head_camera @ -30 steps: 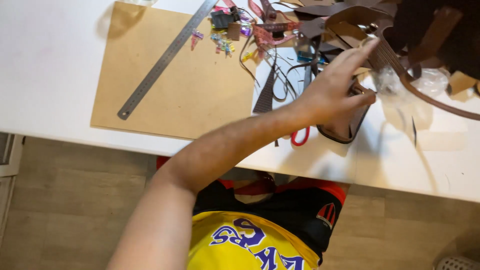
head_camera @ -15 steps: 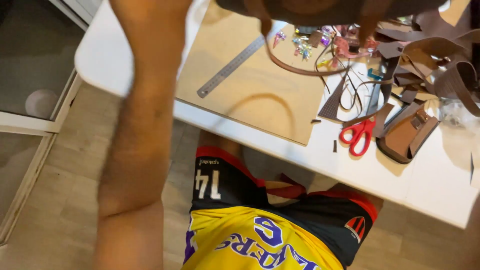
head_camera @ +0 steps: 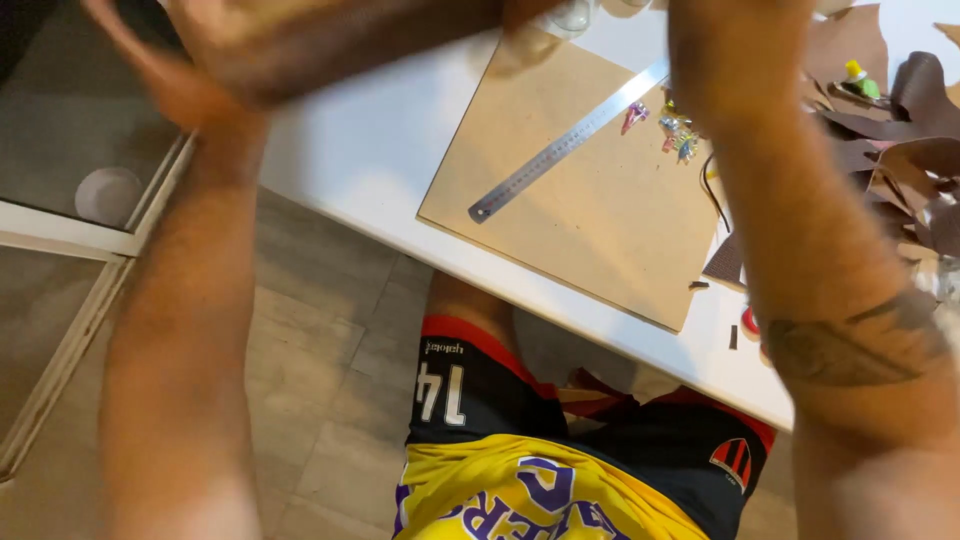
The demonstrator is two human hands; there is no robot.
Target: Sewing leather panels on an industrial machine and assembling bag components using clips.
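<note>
Your forearms are both raised close to the camera; your left hand (head_camera: 230, 50) is blurred at the top edge. Your right hand is out of frame.

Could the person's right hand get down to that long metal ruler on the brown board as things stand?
Probably yes. The metal ruler lies bare on the brown board, with nothing on top of it. The right hand itself is raised out of view past the top edge, only its forearm showing, just beside the board.

Tan board (head_camera: 610, 215); silver ruler (head_camera: 565, 145); white table (head_camera: 380, 150); brown leather scraps (head_camera: 890, 150).
</note>
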